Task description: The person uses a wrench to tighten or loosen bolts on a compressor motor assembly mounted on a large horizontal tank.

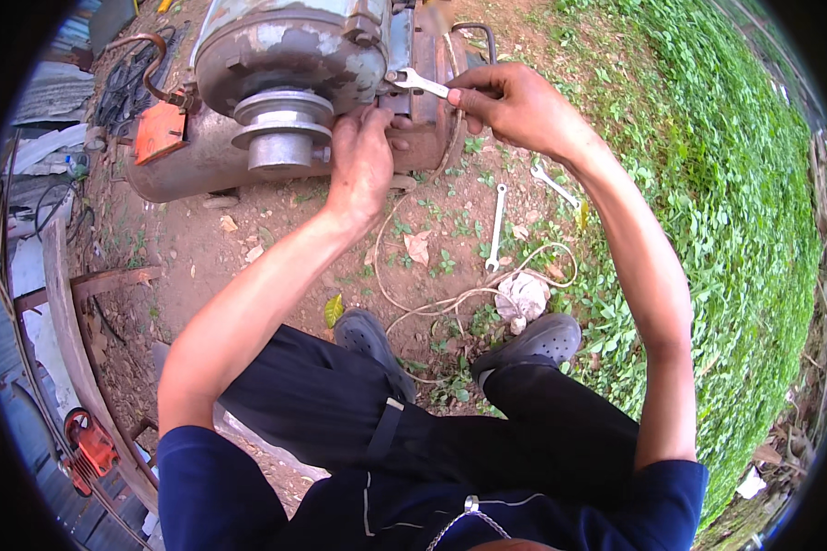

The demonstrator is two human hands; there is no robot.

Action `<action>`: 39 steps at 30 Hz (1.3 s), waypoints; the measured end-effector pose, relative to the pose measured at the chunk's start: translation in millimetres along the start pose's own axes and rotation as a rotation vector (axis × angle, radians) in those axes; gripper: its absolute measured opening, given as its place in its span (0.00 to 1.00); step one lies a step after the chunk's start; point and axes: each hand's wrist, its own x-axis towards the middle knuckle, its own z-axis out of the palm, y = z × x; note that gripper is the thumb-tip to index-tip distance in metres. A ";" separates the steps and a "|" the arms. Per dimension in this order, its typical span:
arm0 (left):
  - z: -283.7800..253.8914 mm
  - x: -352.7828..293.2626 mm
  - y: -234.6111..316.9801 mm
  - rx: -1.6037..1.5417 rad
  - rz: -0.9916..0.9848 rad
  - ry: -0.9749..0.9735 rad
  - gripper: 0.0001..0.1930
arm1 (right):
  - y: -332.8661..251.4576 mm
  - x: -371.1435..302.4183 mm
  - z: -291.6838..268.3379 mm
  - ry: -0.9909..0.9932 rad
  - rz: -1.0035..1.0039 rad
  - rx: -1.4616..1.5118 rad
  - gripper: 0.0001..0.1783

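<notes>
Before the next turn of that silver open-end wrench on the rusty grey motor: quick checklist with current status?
1. Silver open-end wrench seated on a fastener: cannot tell, its head is at the motor's edge and the bolt is hidden.
2. Right hand gripping the wrench handle: ok.
3. Left hand bracing the rusty grey motor: ok, beside the stepped metal pulley.
4. Spare silver wrenches in reach: ok, on the dirt.
5. Pale cord clear of the feet: not ok, it loops by the grey shoes.
</notes>
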 end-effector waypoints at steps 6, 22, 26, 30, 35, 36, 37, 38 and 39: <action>7.3 -2.1 4.2 -0.209 -0.119 0.001 0.08 | -14.8 -13.7 11.3 0.048 0.097 0.028 0.14; 4.6 6.3 3.4 -0.310 -0.229 0.051 0.05 | 4.4 21.2 -22.7 -0.061 -0.091 -0.080 0.17; 10.1 4.9 1.9 -0.290 -0.207 0.100 0.04 | 9.0 34.8 -33.6 -0.149 -0.078 -0.019 0.17; 13.2 5.0 2.0 -0.320 -0.224 0.108 0.04 | 9.6 46.6 -39.0 -0.174 -0.136 -0.032 0.16; 6.6 8.3 1.8 -0.320 -0.237 0.093 0.05 | 5.4 57.9 -42.3 -0.199 -0.206 -0.091 0.17; 6.1 8.7 1.4 -0.317 -0.238 0.081 0.05 | 8.0 60.1 -42.4 -0.191 -0.239 -0.120 0.18; 5.4 9.3 1.0 -0.314 -0.240 0.069 0.05 | 10.7 61.6 -41.9 -0.184 -0.273 -0.148 0.18; 4.5 9.2 0.8 -0.313 -0.244 0.060 0.05 | 13.0 61.2 -39.8 -0.167 -0.310 -0.133 0.18; 3.5 9.3 0.6 -0.312 -0.249 0.051 0.05 | 15.8 60.0 -37.2 -0.151 -0.346 -0.117 0.18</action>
